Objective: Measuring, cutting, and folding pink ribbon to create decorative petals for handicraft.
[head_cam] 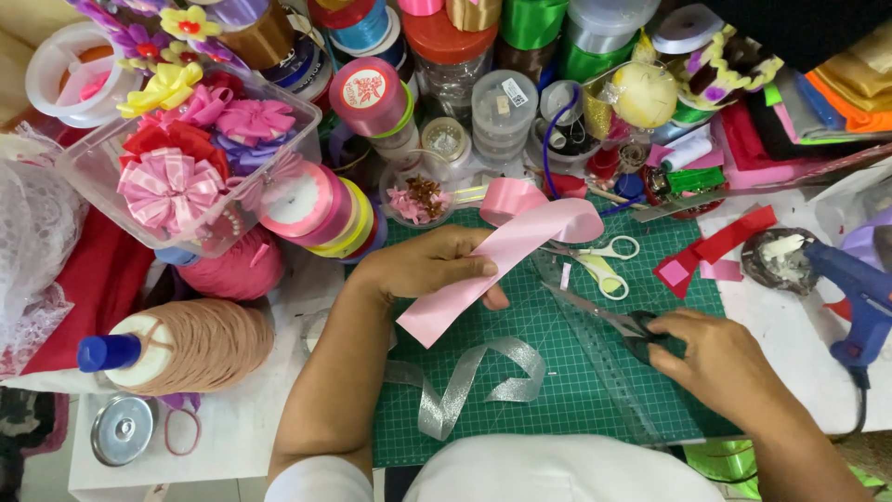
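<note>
My left hand (423, 270) pinched the pink ribbon (502, 256), running up-right; my right hand (715, 358), lower right, gripped black scissors (641, 325).

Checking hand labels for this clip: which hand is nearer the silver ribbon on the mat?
Left. The left hand holds pink ribbon just above the silver ribbon; the right hand sits farther right, on black scissors.

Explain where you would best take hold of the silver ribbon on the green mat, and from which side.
Probably pinch the silver ribbon at its flat lower tail, from above: it lies looped on the mat, clear of both hands.
</note>
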